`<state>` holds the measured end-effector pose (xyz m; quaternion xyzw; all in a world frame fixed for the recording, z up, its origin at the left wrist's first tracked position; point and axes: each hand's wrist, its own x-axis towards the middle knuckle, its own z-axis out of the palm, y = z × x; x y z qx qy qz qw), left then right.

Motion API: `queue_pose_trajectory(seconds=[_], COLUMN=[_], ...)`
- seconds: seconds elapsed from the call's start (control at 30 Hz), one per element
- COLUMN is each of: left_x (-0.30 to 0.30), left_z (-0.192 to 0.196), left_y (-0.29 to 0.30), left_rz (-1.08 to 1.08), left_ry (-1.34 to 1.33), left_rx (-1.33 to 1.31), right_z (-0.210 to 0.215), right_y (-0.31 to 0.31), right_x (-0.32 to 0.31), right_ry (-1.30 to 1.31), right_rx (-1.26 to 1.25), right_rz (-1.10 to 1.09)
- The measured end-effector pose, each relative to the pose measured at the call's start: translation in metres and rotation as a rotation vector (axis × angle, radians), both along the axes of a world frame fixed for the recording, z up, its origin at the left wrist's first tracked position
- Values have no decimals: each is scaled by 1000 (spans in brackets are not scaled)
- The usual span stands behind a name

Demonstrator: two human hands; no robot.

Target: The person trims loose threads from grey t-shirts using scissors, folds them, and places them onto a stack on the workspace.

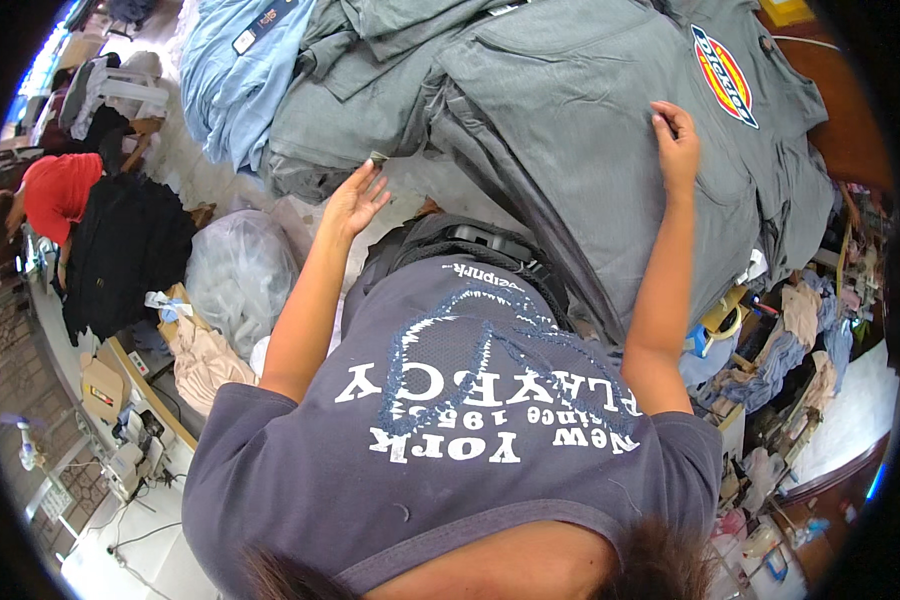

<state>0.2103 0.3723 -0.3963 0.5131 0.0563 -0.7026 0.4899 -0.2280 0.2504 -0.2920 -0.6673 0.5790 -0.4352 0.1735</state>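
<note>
A large pile of grey garments (560,90) fills the upper middle and right, with a colourful oval logo patch (724,76) on its upper right part. My left hand (355,200) is at the near left edge of the pile, palm turned inward and fingers stretched apart. A small pale thing (378,156) shows at its fingertips, too small to name. Over the grey cloth on the right is my right hand (679,150), with its fingers curled in. What those fingers hold, if anything, is hidden.
Light blue garments (232,85) lie left of the grey pile. A clear plastic bag (240,268) and a beige garment (210,362) sit at the left. Farther left, a person in red (62,193) bends beside black cloth (125,250). Mixed cloth (755,365) clutters the right.
</note>
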Motion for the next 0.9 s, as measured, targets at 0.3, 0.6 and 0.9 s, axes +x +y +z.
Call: queue_pose_trajectory(seconds=[0.3,0.6,0.9], left_x=[-16,-33,-36], left_z=[-14,-16,7], left_y=[11,-9,-2], left_rz=[200,479,515], left_ry=[82,261,415], left_rx=[-90,-177,-283], right_z=[-7,-14,-20], right_y=[14,10,8], right_x=[10,9,8], right_ry=[287,356,393], right_rx=[-137,-205,-263], right_rz=[-50,-35,-30])
